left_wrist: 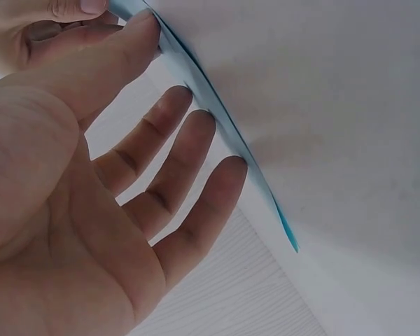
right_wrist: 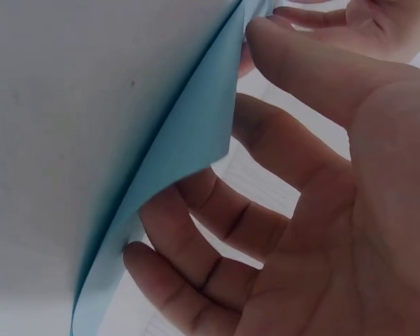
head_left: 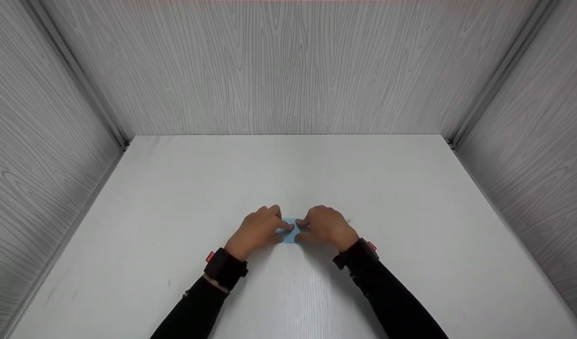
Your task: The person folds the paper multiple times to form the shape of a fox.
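Note:
A light blue sheet of paper (head_left: 289,235) lies on the white table between the two hands, mostly covered by them in the head view. My left hand (head_left: 256,231) holds its left side, the thumb on the paper and the other fingertips along its edge in the left wrist view. From the right, my right hand (head_left: 327,227) grips the sheet with thumb and fingers. One corner of the blue paper (right_wrist: 189,129) is bent up and stands off the table there, with several right fingers curled behind it. Both thumbs come close together near the sheet's middle.
The white tabletop (head_left: 288,174) is bounded by a grey wood-grain back panel (head_left: 288,70) and side panels at left (head_left: 44,141) and right (head_left: 533,141). A tiny pale tip (head_left: 348,220) shows just beyond the right hand.

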Tool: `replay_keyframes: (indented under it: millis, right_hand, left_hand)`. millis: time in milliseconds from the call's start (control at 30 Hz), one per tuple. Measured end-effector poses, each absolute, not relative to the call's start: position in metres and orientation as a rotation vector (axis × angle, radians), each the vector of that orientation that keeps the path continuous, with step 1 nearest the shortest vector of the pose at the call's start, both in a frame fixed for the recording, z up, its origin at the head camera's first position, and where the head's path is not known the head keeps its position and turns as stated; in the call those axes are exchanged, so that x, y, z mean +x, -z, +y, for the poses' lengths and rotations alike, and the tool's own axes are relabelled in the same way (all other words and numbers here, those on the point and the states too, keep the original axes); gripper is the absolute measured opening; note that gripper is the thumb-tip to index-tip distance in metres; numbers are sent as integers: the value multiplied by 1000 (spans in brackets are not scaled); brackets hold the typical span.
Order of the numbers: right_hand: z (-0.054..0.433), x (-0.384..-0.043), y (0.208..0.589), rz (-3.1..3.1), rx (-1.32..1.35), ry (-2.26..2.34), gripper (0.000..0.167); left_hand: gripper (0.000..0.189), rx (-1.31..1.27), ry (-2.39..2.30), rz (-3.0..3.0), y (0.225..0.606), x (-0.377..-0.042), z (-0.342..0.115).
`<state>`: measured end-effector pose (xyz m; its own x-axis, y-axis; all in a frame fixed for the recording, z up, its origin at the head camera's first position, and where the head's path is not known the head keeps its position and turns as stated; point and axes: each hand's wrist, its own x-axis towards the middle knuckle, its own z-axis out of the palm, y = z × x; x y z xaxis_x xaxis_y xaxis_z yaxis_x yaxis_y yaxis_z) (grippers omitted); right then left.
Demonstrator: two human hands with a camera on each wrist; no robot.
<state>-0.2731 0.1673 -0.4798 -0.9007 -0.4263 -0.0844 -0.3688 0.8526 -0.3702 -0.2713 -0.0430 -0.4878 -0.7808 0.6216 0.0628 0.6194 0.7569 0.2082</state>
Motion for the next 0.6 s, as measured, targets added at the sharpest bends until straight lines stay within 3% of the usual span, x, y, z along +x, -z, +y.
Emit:
replay_keyframes:
  millis: [600]
  right_hand:
    - [161, -265, 482, 2955, -532, 598, 50]
  left_hand:
    - [33, 1049, -407, 2971, 489, -268, -44]
